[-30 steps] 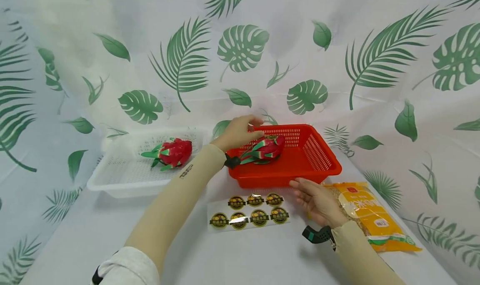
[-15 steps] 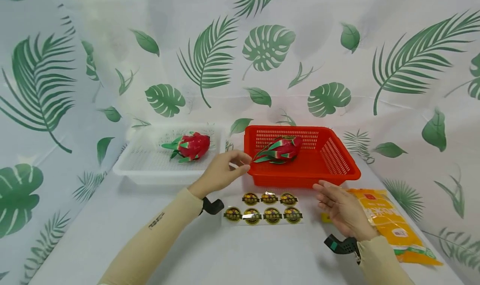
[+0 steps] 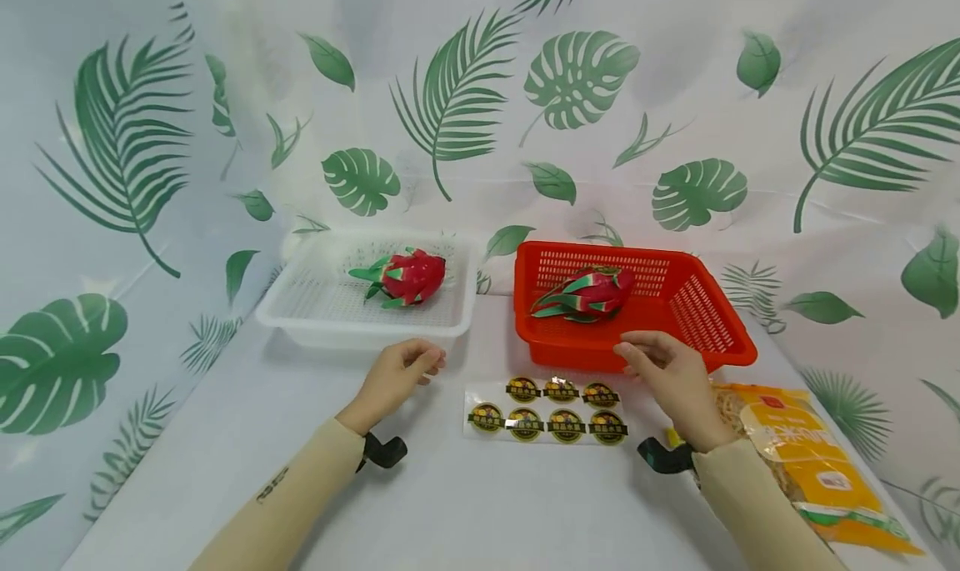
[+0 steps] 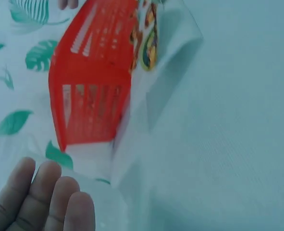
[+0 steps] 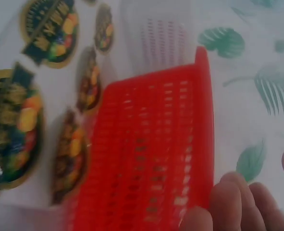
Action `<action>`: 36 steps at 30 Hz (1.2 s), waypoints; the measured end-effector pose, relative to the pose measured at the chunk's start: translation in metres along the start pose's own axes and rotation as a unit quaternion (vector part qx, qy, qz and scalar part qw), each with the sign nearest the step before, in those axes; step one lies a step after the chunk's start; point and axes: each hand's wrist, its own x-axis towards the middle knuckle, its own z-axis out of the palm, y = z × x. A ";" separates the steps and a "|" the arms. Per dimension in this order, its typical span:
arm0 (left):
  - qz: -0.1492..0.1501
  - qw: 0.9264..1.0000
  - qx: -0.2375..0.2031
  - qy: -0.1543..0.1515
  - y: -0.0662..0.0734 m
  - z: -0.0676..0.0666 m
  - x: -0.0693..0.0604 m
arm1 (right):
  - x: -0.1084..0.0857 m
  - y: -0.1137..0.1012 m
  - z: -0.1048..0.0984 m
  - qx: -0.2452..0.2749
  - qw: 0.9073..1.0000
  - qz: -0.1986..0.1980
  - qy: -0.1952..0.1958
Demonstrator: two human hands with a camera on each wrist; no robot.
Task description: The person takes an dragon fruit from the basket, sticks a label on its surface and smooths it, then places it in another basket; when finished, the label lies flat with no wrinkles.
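A glossy sticker sheet (image 3: 543,413) is lying flat on the worktop (image 3: 480,504). Fingers of the left hand (image 3: 395,381) are being held loosely bent, empty. The right hand (image 3: 677,381) is being held at the front rim of the perforated red basket (image 3: 570,356) (contact cannot be told), fingers relaxed, empty. A between-grips step is apparently being made; for gripping, curled fingers would be called for. One leafy dragon fruit (image 3: 596,294) is being contained there, a second fruit (image 3: 414,277) in the white mesh basket (image 3: 360,333).

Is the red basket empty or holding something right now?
Holding something: one dragon fruit lies inside the red basket, toward its left side.
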 end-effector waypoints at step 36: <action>-0.082 0.952 -0.280 0.098 -0.027 -0.034 0.025 | 0.219 -0.159 0.263 -0.332 0.914 -0.133 -0.193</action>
